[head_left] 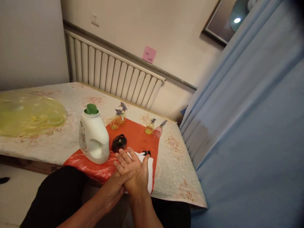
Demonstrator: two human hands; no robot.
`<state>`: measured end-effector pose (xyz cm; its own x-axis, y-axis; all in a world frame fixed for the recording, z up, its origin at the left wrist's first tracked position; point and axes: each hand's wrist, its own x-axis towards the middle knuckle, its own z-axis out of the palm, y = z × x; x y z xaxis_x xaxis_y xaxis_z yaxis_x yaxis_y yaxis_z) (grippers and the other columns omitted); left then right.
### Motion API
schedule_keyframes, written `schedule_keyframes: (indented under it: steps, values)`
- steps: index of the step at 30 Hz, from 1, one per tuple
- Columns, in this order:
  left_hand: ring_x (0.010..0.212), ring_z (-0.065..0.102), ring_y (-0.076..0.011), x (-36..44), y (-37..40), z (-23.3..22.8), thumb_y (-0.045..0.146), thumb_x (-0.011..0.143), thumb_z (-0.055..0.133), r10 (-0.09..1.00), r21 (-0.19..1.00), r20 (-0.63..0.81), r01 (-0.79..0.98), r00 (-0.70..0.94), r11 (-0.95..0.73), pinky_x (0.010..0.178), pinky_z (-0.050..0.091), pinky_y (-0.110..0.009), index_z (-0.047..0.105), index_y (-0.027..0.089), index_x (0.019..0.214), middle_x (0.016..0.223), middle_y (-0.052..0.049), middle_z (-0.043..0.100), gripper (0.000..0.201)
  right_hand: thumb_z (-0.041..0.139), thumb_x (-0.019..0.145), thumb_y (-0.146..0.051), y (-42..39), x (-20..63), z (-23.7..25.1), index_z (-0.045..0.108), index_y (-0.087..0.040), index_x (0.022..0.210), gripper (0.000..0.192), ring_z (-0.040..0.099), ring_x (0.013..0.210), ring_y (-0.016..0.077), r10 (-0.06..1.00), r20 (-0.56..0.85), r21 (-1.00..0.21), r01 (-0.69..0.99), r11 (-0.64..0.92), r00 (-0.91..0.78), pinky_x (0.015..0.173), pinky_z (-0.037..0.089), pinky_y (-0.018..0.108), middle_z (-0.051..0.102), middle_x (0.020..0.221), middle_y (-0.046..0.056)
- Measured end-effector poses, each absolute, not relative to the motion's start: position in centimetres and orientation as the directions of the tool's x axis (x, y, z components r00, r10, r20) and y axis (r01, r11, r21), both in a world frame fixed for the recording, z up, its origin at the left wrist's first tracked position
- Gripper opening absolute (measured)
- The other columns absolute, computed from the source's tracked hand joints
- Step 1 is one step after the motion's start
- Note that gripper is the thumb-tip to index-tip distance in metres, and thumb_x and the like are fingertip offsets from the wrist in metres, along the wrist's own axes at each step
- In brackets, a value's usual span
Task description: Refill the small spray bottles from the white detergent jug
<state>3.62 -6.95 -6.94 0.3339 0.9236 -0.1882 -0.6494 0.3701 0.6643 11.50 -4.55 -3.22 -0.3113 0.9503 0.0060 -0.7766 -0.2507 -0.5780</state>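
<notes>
My right hand (136, 171) is palm up with its fingers stretched out, and nothing lies on the palm. Around its heel and outer edge my left hand (118, 183) is closed, thumb across the palm, other fingers mostly hidden beneath. Just beyond the fingertips sits a dark round bottle (119, 143) with an uncapped neck. A black pump head (146, 153) rests on a folded white towel (150, 172), partly covered by my right hand. To the left stands a large white jug (93, 136) with a handle and a green cup-like piece (91, 109) in its mouth.
Red sheeting (135, 133) lies under these things on a flowered tablecloth (175, 167). Clear spray bottles (115, 122) stand behind, with a yellow one (149, 127) and a pink one (157, 131) farther right. A yellow transparent sheet (30, 114) lies left; a blue curtain (249, 126) hangs right.
</notes>
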Motion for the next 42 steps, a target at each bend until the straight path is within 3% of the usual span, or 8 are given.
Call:
schedule_keyframes:
  steps: [7, 20, 23, 25, 28, 30, 35, 42]
  values:
    - [0.122, 0.052, -0.0381, 3.7, -6.4, -9.0, 0.023, 0.075, 0.072, 0.927, 0.688, -0.222, -0.624, 0.303, 0.369, 0.099, 0.04, -0.047, 0.06, 0.023, 0.119, 0.12, -0.009, 0.069, 0.046, 0.029, 0.081, -0.077, -4.7, 11.6, -3.4, 0.052, -0.016, 0.126, 0.08, 0.062, 0.11, 0.0279, 0.945, 0.039, -0.565, -0.787, -0.248, -0.326, 0.103, 0.036, 0.051, 0.059, 0.129, 0.018]
    - [0.112, 0.059, -0.0343, 3.6, -6.7, -8.2, 0.023, 0.074, 0.072, 0.928, 0.697, -0.245, -0.615, 0.28, 0.369, 0.094, 0.043, -0.042, 0.064, 0.023, 0.115, 0.11, -0.007, 0.072, 0.042, 0.024, 0.083, -0.077, -4.3, 11.0, -4.5, 0.053, -0.013, 0.123, 0.08, 0.067, 0.096, 0.0254, 0.962, -0.046, -0.642, -0.729, -0.236, -0.27, 0.09, 0.048, 0.047, 0.063, 0.119, 0.019]
    - [0.106, 0.063, -0.0297, 3.5, -6.6, -8.2, 0.027, 0.08, 0.067, 0.91, 0.647, -0.232, -0.644, 0.343, 0.408, 0.089, 0.047, -0.039, 0.062, 0.021, 0.118, 0.109, -0.008, 0.072, 0.038, 0.028, 0.085, -0.073, -4.4, 10.9, -4.9, 0.049, -0.013, 0.13, 0.077, 0.062, 0.107, 0.0287, 0.98, 0.073, -0.826, -0.562, -0.045, -0.186, 0.094, 0.045, 0.051, 0.061, 0.124, 0.02]
    - [0.105, 0.064, -0.028, 3.1, -6.4, -7.9, 0.032, 0.084, 0.061, 0.882, 0.59, -0.227, -0.663, 0.413, 0.462, 0.091, 0.047, -0.039, 0.06, 0.019, 0.121, 0.109, -0.01, 0.072, 0.039, 0.039, 0.088, -0.063, -4.7, 11.0, -4.9, 0.045, -0.016, 0.136, 0.068, 0.05, 0.124, 0.0299, 0.958, 0.248, -0.949, -0.234, 0.21, -0.145, 0.105, 0.035, 0.052, 0.053, 0.136, 0.017]
    - [0.114, 0.06, -0.0268, 2.0, -5.8, -7.3, 0.043, 0.09, 0.049, 0.851, 0.453, -0.157, -0.729, 0.501, 0.513, 0.101, 0.041, -0.042, 0.053, 0.02, 0.131, 0.118, -0.01, 0.068, 0.047, 0.056, 0.086, -0.048, -5.1, 11.2, -4.4, 0.039, -0.019, 0.143, 0.065, 0.024, 0.141, 0.0313, 0.838, 0.465, -0.768, 0.339, 0.543, -0.286, 0.114, 0.013, 0.054, 0.037, 0.149, 0.013]
    - [0.121, 0.055, -0.0254, 1.2, -5.3, -7.2, 0.052, 0.092, 0.04, 0.85, 0.395, -0.073, -0.768, 0.522, 0.505, 0.107, 0.036, -0.042, 0.047, 0.023, 0.137, 0.126, -0.008, 0.064, 0.053, 0.061, 0.084, -0.045, -5.0, 11.3, -4.2, 0.036, -0.018, 0.144, 0.071, 0.017, 0.143, 0.0335, 0.757, 0.495, -0.562, 0.508, 0.653, -0.426, 0.114, 0.008, 0.058, 0.032, 0.152, 0.015]
    - [0.124, 0.053, -0.0268, -0.6, -4.1, -7.5, 0.063, 0.09, 0.033, 0.817, 0.415, -0.042, -0.733, 0.576, 0.538, 0.106, 0.038, -0.042, 0.044, 0.02, 0.139, 0.127, -0.009, 0.063, 0.065, 0.065, 0.08, -0.048, -3.7, 11.4, -5.0, 0.034, -0.011, 0.143, 0.08, 0.017, 0.142, 0.0357, 0.635, 0.485, -0.32, 0.554, 0.768, -0.601, 0.112, 0.007, 0.063, 0.03, 0.151, 0.022]
    - [0.122, 0.055, -0.0268, -2.4, -2.7, -8.4, 0.065, 0.089, 0.033, 0.789, 0.454, -0.068, -0.686, 0.61, 0.569, 0.101, 0.043, -0.04, 0.044, 0.016, 0.138, 0.124, -0.012, 0.066, 0.07, 0.068, 0.08, -0.042, -2.7, 11.4, -6.2, 0.032, -0.01, 0.144, 0.08, 0.017, 0.143, 0.0349, 0.545, 0.49, -0.267, 0.477, 0.837, -0.68, 0.113, 0.006, 0.061, 0.03, 0.15, 0.022]
